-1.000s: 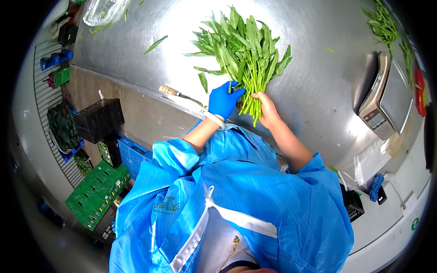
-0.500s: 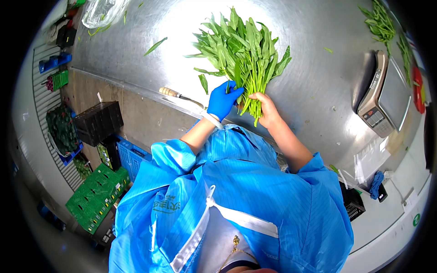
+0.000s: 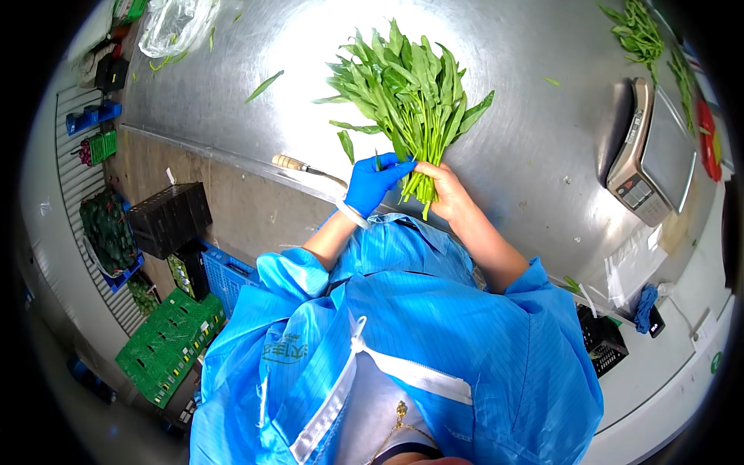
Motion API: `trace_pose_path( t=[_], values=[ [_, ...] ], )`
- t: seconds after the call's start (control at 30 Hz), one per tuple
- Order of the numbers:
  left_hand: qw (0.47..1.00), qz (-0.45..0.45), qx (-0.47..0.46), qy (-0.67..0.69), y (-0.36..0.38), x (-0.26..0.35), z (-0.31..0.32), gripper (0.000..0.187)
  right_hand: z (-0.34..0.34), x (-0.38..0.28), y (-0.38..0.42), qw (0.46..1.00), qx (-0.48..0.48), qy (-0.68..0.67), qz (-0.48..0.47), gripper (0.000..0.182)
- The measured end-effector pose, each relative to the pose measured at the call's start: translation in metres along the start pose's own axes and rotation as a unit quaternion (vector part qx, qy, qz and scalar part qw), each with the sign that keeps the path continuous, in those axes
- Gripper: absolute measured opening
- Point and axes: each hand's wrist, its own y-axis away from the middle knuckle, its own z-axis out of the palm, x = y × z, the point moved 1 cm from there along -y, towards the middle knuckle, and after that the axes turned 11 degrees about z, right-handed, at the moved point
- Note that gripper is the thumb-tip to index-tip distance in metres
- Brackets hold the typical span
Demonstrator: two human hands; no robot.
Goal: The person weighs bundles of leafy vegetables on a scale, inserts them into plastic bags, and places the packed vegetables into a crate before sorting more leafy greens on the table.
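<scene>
A bunch of water spinach [image 3: 411, 93] lies over the bright steel table, leaves pointing away from me and cut stems toward me. My right hand [image 3: 449, 190], bare, is wrapped round the lower stems with its thumb on top. My left hand [image 3: 373, 184], in a blue glove, is closed at the left side of the stems, its fingertips meeting the right thumb. A small leaf tip pokes up by the gloved fingers; the underside of this grip is hidden. Left of the glove, a wooden-handled knife [image 3: 291, 163] rests at the table edge.
A digital scale [image 3: 647, 167] stands on the right, with more greens [image 3: 639, 35] behind it. A clear plastic bag [image 3: 178, 27] lies at the far left of the steel table [image 3: 527, 93]. Black crates [image 3: 170, 219] and a green crate [image 3: 167, 349] stand at left below.
My left hand has shifted slightly down and left, its fingertips now reaching the right thumb. The bunch has tilted a little and its leaves sit slightly lower.
</scene>
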Motion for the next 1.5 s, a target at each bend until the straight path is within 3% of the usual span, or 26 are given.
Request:
trace_pose_path(
  t=[0.5, 0.83, 0.87, 0.93, 1.07, 1.13, 1.17, 1.23, 1.3, 1.33, 1.37, 1.4, 1.43, 1.47, 1.5],
  values=[
    [0.999, -0.004, 0.005, 0.049, 0.019, 0.017, -0.007, 0.021, 0.011, 0.004, 0.006, 0.989, -0.139, -0.058, 0.003, 0.033],
    [0.997, -0.056, 0.017, 0.04, 0.026, 0.002, -0.015, 0.015, 0.024, 0.007, 0.009, 0.997, -0.072, -0.029, -0.019, 0.022],
    [0.996, -0.015, 0.039, 0.081, 0.026, 0.005, -0.011, 0.012, 0.029, 0.007, 0.013, 0.996, -0.067, -0.046, -0.023, 0.021],
    [0.998, -0.027, -0.056, -0.009, 0.035, 0.014, -0.018, 0.014, 0.021, 0.013, -0.003, 0.988, -0.079, -0.117, -0.061, 0.02],
    [0.98, 0.068, -0.171, -0.076, 0.061, 0.018, -0.01, 0.014, 0.025, -0.025, 0.024, 0.987, -0.06, -0.056, -0.136, 0.017],
    [0.978, -0.046, -0.064, 0.195, 0.058, 0.014, -0.016, 0.009, 0.025, -0.05, 0.049, 0.983, -0.052, -0.014, -0.176, 0.02],
    [0.958, -0.037, -0.042, 0.282, 0.05, 0.015, -0.023, 0.007, 0.018, -0.067, 0.062, 0.973, -0.022, 0.04, -0.227, 0.021],
    [0.922, -0.01, -0.014, 0.387, 0.033, 0.011, -0.045, 0.008, -0.001, -0.115, 0.099, 0.926, 0.07, 0.175, -0.328, 0.024],
    [0.917, 0.009, 0.009, 0.399, 0.019, 0.012, -0.067, 0.014, -0.014, -0.168, 0.157, 0.792, 0.28, 0.301, -0.451, 0.025],
    [0.913, 0.011, -0.002, 0.409, 0.013, 0.007, -0.078, 0.017, -0.019, -0.194, 0.188, 0.751, 0.355, 0.285, -0.478, 0.026],
    [0.914, 0.009, 0.022, 0.404, 0.009, 0.005, -0.085, 0.018, -0.058, -0.225, 0.208, 0.665, 0.372, 0.331, -0.557, 0.029],
    [0.916, 0.007, 0.047, 0.399, 0.007, 0.003, -0.089, 0.018, -0.067, -0.246, 0.234, 0.64, 0.404, 0.255, -0.602, 0.03],
    [0.915, -0.003, 0.068, 0.398, 0.007, 0.002, -0.091, 0.015, -0.055, -0.258, 0.273, 0.578, 0.51, 0.276, -0.574, 0.03],
    [0.919, -0.015, 0.071, 0.388, 0.006, 0.0, -0.09, 0.014, -0.081, -0.282, 0.295, 0.404, 0.591, 0.346, -0.606, 0.031],
    [0.923, -0.027, 0.075, 0.377, 0.004, -0.005, -0.09, 0.013, -0.107, -0.301, 0.313, 0.294, 0.659, 0.378, -0.58, 0.035]
  ],
)
